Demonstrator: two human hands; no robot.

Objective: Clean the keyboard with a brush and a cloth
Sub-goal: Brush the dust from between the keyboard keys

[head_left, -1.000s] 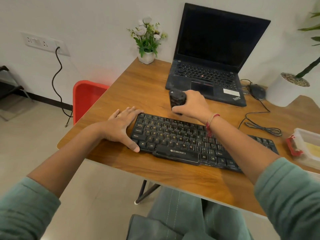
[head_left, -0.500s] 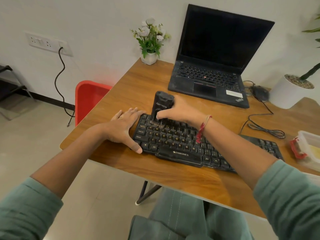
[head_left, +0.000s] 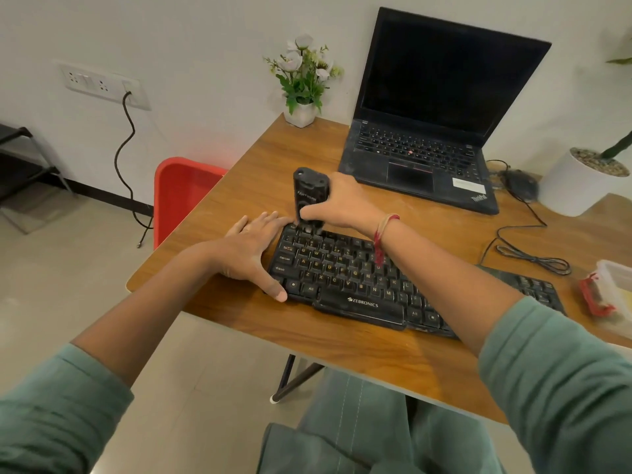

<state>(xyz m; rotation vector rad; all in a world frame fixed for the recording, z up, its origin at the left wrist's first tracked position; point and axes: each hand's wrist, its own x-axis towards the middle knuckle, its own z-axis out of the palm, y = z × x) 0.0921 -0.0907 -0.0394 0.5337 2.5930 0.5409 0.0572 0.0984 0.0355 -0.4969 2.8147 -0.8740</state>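
Black plastic keyboard on wood-grain desk; left hand flat, fingers straight, bracing its left end; right hand grips stubby black brush upright, bristles seemingly on top-left keys

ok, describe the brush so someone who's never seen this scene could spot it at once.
On the wooden desk, before the open laptop, lies a black Zebronics keyboard. At its far left corner the right hand grips a stubby black brush, tip down on the keys. It is the one chunky upright block held in a hand.
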